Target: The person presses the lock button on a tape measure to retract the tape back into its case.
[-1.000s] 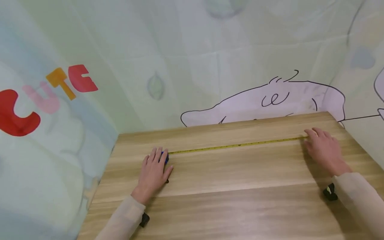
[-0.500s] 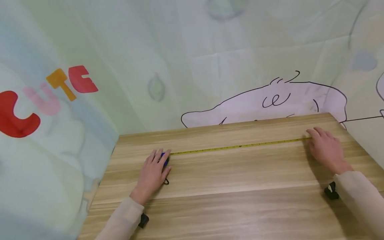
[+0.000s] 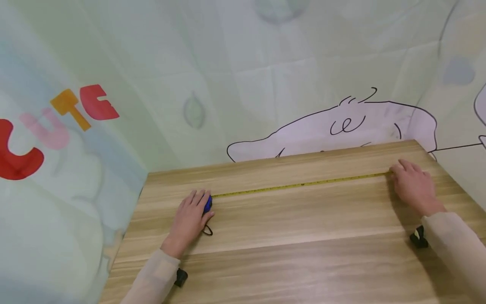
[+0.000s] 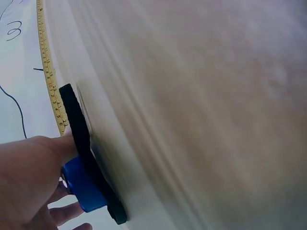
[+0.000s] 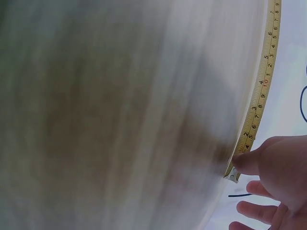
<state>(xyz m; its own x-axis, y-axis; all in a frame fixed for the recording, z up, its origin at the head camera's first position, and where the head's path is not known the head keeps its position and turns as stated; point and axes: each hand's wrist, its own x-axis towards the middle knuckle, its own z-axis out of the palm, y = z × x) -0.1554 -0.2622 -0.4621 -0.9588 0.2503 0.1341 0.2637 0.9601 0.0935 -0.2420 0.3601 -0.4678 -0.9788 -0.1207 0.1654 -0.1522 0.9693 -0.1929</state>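
Note:
A tape measure lies along the far part of a wood-grain tabletop (image 3: 281, 219), its yellow blade (image 3: 302, 184) stretched straight between both hands. At its left end my left hand (image 3: 186, 221) grips the blue case (image 3: 207, 204), thumb on the near side and fingers over it. A black cord loop (image 3: 207, 230) pokes out below the thumb; a black strip (image 4: 79, 127) runs along the case in the left wrist view. My right hand (image 3: 414, 185) pinches the blade's free end, the thumb on the numbered face close to the metal end hook (image 5: 232, 174).
A pale cloth backdrop (image 3: 228, 105) with printed letters and a cartoon outline hangs behind and left of the table. The table's far edge (image 3: 281, 158) runs close to it. Black wrist devices (image 3: 419, 237) sit under both sleeves.
The left hand has shifted slightly left and nearer, showing more of the case and cord loop. The right fingers have moved slightly right and bent down at the blade end. The blade stays extended.

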